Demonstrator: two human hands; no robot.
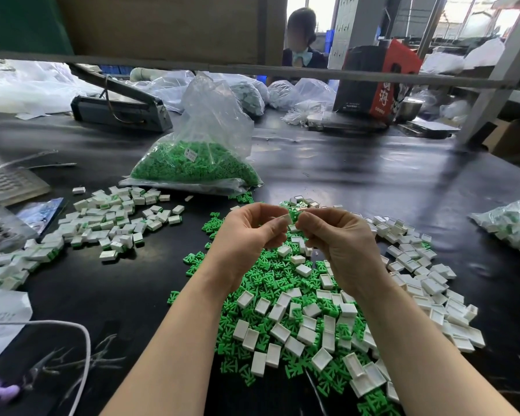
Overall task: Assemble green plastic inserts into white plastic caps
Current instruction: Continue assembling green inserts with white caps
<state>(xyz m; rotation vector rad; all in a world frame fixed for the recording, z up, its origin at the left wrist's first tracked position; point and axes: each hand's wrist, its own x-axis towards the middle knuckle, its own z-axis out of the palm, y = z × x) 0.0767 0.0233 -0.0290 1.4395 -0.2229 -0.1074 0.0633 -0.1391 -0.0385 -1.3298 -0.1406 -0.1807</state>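
loose pile (306, 322): white caps and green inserts mixed on the black table (357, 169), under both forearms.
left hand (249, 232): fingers curled, pinching a white cap (286, 219).
right hand (339, 238): fingertips pinching a green insert (295, 215) just beside that cap.
left heap (108, 223): caps with green showing.
bag of inserts (198, 163): behind the hands.

Bright daylight, wide-angle bend

Windows (475, 13) ahead glare white; my black table (357, 163) shines with streaks, and the edges curve and blur.
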